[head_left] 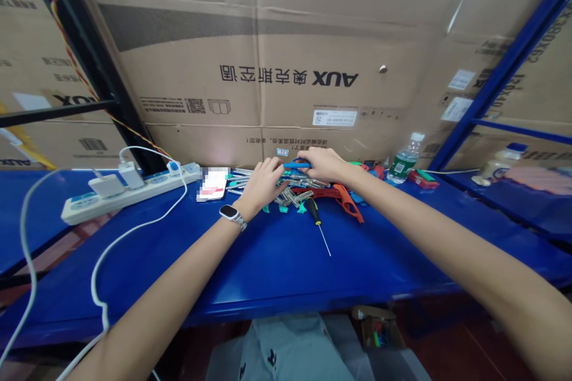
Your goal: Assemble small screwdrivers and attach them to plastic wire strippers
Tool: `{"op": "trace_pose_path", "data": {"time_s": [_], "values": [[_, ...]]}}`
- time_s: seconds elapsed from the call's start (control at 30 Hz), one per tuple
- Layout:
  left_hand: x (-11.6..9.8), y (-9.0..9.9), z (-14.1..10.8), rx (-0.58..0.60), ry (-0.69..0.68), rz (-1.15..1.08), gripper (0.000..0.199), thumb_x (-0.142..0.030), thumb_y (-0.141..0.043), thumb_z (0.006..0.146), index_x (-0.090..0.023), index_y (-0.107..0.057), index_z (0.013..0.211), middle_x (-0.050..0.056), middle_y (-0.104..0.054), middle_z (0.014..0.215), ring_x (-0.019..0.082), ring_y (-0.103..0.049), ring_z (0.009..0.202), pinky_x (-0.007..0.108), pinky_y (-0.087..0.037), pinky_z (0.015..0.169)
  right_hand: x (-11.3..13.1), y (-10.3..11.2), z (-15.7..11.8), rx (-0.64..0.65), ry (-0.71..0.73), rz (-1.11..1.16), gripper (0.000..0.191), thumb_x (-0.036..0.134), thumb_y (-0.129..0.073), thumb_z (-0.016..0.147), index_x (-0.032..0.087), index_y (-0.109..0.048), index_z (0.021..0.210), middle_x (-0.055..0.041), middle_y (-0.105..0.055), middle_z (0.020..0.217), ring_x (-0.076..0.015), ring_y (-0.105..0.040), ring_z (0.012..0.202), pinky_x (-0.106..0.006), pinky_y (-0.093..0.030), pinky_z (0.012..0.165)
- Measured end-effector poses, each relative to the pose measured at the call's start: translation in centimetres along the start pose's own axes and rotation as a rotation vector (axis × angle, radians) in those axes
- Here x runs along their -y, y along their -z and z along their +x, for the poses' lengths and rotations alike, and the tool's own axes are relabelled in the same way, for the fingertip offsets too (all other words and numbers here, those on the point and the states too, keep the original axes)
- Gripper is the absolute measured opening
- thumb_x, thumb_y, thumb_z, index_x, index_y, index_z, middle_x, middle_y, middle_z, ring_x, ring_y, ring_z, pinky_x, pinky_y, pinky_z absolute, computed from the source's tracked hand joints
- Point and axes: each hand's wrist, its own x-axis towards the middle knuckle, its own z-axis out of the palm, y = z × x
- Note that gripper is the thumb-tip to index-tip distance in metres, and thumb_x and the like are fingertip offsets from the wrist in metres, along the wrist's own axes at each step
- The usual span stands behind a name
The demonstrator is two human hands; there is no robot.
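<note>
Nearest me, on the smooth blue table (259, 274), a screwdriver (315, 214) with a thin steel shaft lies on the near side of my right hand (325, 164). Past it, beneath both hands, shiny metal pieces (292, 197) lie jumbled. The slim blue piece (298, 165) sits between my hands — long axis sideways, right fingers closed on its right end; whether my left hand (263, 183) pinches the other, I can't tell. Beyond my hands stands flat brown cardboard (277, 41).
</note>
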Motion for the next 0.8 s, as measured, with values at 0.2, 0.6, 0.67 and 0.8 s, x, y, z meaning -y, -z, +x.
{"op": "trace_pose_path", "data": {"time_s": [0.2, 0.6, 0.67, 0.8], "values": [[-0.3, -0.9, 0.9, 0.076, -0.053, -0.004, 0.02, -0.032, -0.061, 0.102, -0.017, -0.067, 0.114, 0.012, -0.066, 0.111, 0.029, -0.059, 0.108, 0.039, -0.044, 0.088, -0.3, -1.6, -1.2, -0.03, 0.001, 0.009, 0.025, 0.025, -0.058, 0.095, 0.022, -0.069, 0.117, -0.012, -0.073, 0.112, -0.0278, -0.067, 0.102, -0.032, -0.039, 0.072], [2.6, -0.6, -0.4, 0.087, -0.087, -0.068, 0.021, -0.021, -0.052, 0.102, -0.017, -0.071, 0.111, 0.012, -0.067, 0.108, 0.029, -0.059, 0.103, 0.041, -0.047, 0.087, -3.5, -1.9, -2.8, -0.143, -0.147, 0.195, 0.023, 0.029, -0.067, 0.092, 0.022, -0.07, 0.114, -0.0081, -0.078, 0.102, -0.0274, -0.071, 0.094, -0.035, -0.048, 0.078], [2.6, -0.7, -0.7, 0.118, -0.075, -0.082, 0.025, -0.017, -0.055, 0.098, -0.018, -0.07, 0.117, 0.013, -0.067, 0.116, 0.03, -0.059, 0.109, 0.044, -0.048, 0.091, -4.3, -1.9, -3.2, -0.195, -0.152, 0.376, 0.016, 0.026, -0.07, 0.088, 0.02, -0.07, 0.103, -0.0069, -0.077, 0.094, -0.0245, -0.071, 0.088, -0.035, -0.05, 0.08], [1.6, 0.0, -1.0, 0.106, -0.042, -0.149, 0.044, -0.01, -0.059, 0.085, -0.018, -0.065, 0.127, 0.013, -0.063, 0.132, 0.032, -0.057, 0.121, 0.047, -0.048, 0.099, -5.0, -2.9, -4.4, -0.283, -0.16, 0.762, 0.015, 0.026, -0.072, 0.081, 0.017, -0.066, 0.091, -0.0035, -0.07, 0.08, -0.0196, -0.067, 0.076, -0.034, -0.053, 0.077]]}}
